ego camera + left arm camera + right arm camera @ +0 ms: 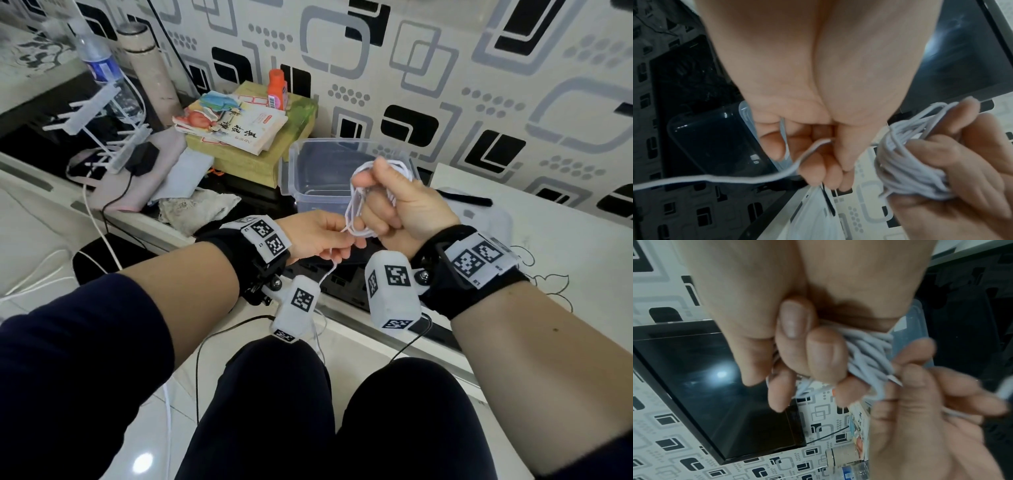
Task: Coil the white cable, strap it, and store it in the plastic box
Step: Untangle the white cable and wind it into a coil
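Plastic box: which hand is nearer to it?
Right. The right hand holds the coiled white cable just in front of the plastic box; the left hand sits lower, nearer the person.

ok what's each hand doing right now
Left hand: pinching the loose strand of the white cable.
Right hand: gripping the coiled loops.

Both forearms reach forward, bare below pushed-up dark sleeves, with marker-covered bands on the wrists. The right hand [404, 205] is raised, fingers curled round a white cable [356, 209] coil. The left hand [318, 236], just beside and lower, pinches the cable's loose strand.
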